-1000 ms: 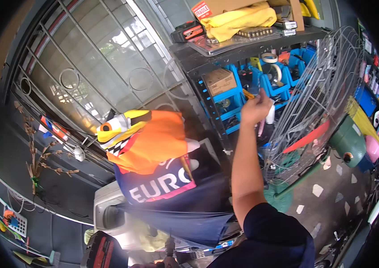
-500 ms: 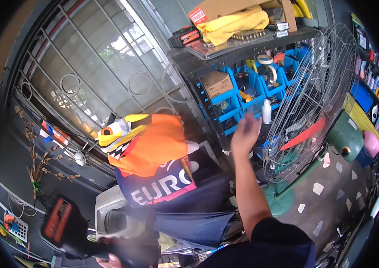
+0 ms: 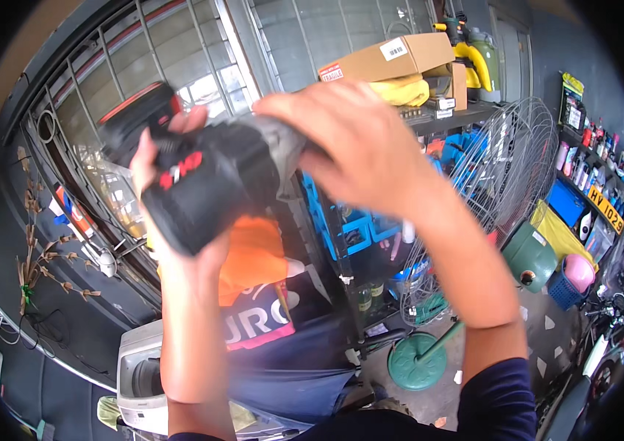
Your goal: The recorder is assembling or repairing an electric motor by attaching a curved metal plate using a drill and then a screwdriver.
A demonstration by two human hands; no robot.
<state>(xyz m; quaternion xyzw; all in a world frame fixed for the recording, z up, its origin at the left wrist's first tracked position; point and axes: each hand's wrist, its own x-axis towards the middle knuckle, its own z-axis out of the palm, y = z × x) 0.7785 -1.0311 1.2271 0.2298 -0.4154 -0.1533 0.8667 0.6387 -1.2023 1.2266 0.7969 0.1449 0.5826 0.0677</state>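
Note:
A black cordless power tool (image 3: 212, 176) with red markings is raised in front of me, blurred by motion. Its red-and-black battery (image 3: 146, 117) points to the upper left. My left hand (image 3: 161, 173) wraps round its handle from below. At the tool's other end, a grey nose (image 3: 279, 151) is partly covered by my right hand (image 3: 359, 140), whose fingers curl over it. What the right fingertips press on is hidden, and any bit there is too small to make out.
An orange garment (image 3: 253, 261) lies on a dark printed cloth (image 3: 260, 323) behind the tool. Blue bins (image 3: 359, 231) fill the rack beneath a shelf with a cardboard box (image 3: 393, 55). A wire fan cage (image 3: 503, 176) stands right, above a green round base (image 3: 416, 360).
The power tool has come up from the lower left to the middle, in my left hand. My right hand has left the blue bins and closed over the tool's nose.

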